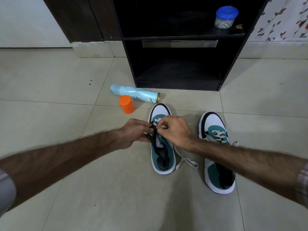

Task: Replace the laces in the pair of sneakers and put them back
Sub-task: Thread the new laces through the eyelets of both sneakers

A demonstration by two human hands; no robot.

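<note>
Two teal-and-white sneakers stand on the tiled floor, toes pointing away from me. The left sneaker (162, 157) is partly laced; its white lace (183, 161) trails loose on the floor to its right. My left hand (133, 132) pinches the shoe's dark eyelet edge and tongue. My right hand (175, 130) pinches the white lace end over the upper eyelets. The right sneaker (216, 147) stands apart to the right with its white lace threaded; my right forearm crosses over it.
A black open shelf unit (180, 67) stands just beyond the shoes, with a blue-lidded jar (225, 17) on its upper shelf. A light blue spray can (135, 95) lies on the floor beside an orange cap (126, 104), left of the shoes.
</note>
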